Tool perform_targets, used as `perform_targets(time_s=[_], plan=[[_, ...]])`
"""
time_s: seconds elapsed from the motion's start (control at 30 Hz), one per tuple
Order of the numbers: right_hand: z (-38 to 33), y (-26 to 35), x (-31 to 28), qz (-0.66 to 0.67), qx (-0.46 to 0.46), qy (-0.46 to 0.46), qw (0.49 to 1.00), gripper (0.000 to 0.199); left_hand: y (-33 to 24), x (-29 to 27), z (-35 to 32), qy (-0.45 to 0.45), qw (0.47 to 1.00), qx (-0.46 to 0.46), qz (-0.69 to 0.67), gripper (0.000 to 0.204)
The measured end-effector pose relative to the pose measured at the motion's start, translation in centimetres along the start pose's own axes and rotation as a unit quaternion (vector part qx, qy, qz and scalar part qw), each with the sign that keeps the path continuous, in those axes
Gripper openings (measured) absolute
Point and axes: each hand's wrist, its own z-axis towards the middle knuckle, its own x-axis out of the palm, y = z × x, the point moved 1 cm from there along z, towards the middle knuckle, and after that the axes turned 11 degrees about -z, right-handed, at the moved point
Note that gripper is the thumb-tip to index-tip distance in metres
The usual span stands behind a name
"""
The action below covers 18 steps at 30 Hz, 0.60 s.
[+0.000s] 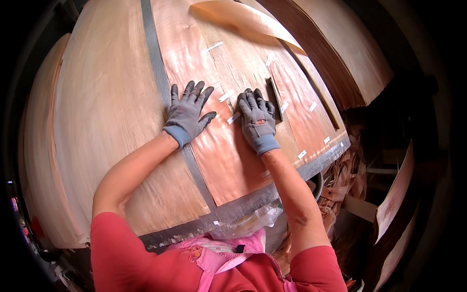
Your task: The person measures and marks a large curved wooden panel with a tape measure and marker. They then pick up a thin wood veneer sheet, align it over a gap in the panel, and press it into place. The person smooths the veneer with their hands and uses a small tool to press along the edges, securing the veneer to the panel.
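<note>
My left hand (pixel 189 115), in a grey glove with dark fingertips, lies palm down with fingers spread on a reddish wood veneer sheet (pixel 231 165). To its right, my right hand (pixel 258 121) rests on the veneer, fingers forward, close together and slightly bent; its glove has a hole on the back. Neither hand shows anything held. Just right of the right hand lies a narrow, dark, straight-edged strip (pixel 275 99), perhaps a blade. Short white tape pieces (pixel 226 96) sit along the seams between the hands. Another reddish veneer piece (pixel 296 104) lies farther right.
A curled veneer strip (pixel 248 22) arches over the far right. Pale veneer (pixel 112 112) covers the left, beside a dark grey band (pixel 158 63). A veneer stack (pixel 348 53) stands beyond the right side. Scraps (pixel 340 182) and clear plastic (pixel 253 221) hang by the near edge (pixel 243 202).
</note>
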Motion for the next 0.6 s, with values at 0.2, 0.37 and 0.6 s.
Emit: perform_targets(time_s=[0.2, 0.37, 0.6], plan=[[0.9, -0.4, -1.4, -0.017, -0.042, 0.021, 0.999, 0.041, 0.1, 2.4, -1.1, 0.027, 0.999, -0.034, -0.002, 0.062], [1.9, -5.4, -4.4, 0.200, -0.027, -0.149, 0.968, 0.041, -0.5, 1.6, -1.5, -0.032, 0.996, -0.040, -0.072, 0.060], [2.9, -9.8, -2.2, -0.007, 0.054, -0.073, 0.996, 0.041, -4.1, 3.1, 0.6, 0.017, 0.998, -0.047, -0.043, 0.062]])
